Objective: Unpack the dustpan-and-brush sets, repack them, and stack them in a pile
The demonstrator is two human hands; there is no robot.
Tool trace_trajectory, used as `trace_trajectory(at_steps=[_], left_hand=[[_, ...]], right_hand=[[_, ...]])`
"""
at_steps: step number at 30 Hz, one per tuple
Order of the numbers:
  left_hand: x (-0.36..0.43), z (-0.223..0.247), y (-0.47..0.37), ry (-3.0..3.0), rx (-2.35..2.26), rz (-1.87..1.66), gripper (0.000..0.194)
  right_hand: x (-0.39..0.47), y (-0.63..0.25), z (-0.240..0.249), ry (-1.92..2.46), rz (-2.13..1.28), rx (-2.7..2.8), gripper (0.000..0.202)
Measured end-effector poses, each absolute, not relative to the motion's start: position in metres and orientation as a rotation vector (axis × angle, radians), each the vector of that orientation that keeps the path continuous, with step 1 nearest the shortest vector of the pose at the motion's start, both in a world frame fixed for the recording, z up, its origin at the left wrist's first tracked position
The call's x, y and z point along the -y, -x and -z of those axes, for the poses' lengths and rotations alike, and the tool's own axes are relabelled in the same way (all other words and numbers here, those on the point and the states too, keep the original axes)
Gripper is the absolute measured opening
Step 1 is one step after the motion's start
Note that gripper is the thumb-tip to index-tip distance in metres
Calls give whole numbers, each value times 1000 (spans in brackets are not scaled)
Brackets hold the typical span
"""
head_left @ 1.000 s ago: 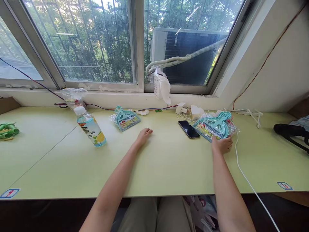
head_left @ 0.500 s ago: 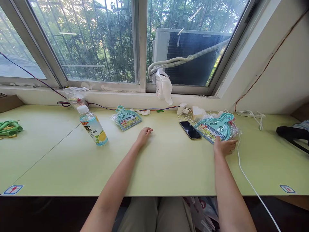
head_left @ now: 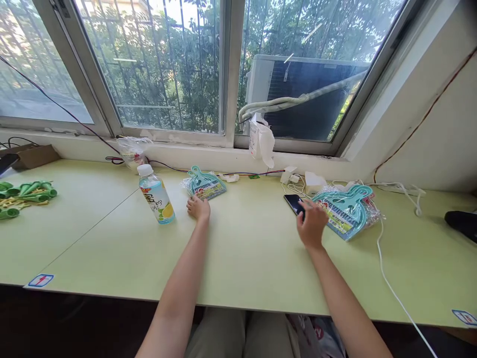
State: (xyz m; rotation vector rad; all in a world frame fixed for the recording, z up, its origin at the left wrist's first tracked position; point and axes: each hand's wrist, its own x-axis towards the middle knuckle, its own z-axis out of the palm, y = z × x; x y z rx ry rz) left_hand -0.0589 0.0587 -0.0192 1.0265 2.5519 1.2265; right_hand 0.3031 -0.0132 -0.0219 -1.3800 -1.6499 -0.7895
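Observation:
My left hand [head_left: 198,208] rests at the near left edge of a small pack of teal dustpans [head_left: 207,186], its fingers loosely bent and not closed round it. This pack is wrapped in clear plastic with a printed label. My right hand [head_left: 312,224] hovers over the near end of a black phone [head_left: 292,203], fingers apart and holding nothing. Just right of that hand lies a larger pile of wrapped teal dustpans [head_left: 348,209], fanned over one another.
A drink bottle [head_left: 158,199] stands left of my left hand. Green plastic pieces [head_left: 35,191] lie at the far left. A charger block [head_left: 315,183] and a white cable [head_left: 387,278] are on the right. Behind the table [head_left: 246,258] runs the window sill, with a tissue pack [head_left: 261,139].
My right hand has left the larger dustpan pile and moved left over the phone. My left hand has moved left to the small pack's edge. The view has shifted slightly left.

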Motion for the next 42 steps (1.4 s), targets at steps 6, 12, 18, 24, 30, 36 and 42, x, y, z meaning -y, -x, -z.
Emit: trace_trajectory(at_steps=[6,12,18,24,30,36,42], left_hand=[[-55,20,65,-1075,-2586,-1233,37],[-51,17,64,-1130,-2516,-1276,50],[-51,19,64,-1234,-2507,-1204,43],[-54,19,59,-1289,-2482,-1241,68],[-57,18,51,-1412,-2401,-1098,64],[-55,19,48,-1409,-2491,-1062,55],[-54,19,35,-1634,-2377,-959,44]], right_hand=[[16,-258,26,1161,744,2184,34],[15,-277,30,1267,671,2104,31],[8,-290,31,1333,578,1936,31],[8,-294,31,1338,519,1970,28],[7,-297,30,1343,504,1991,26],[6,-296,30,1340,501,1988,26],[6,-297,30,1339,479,2006,27]])
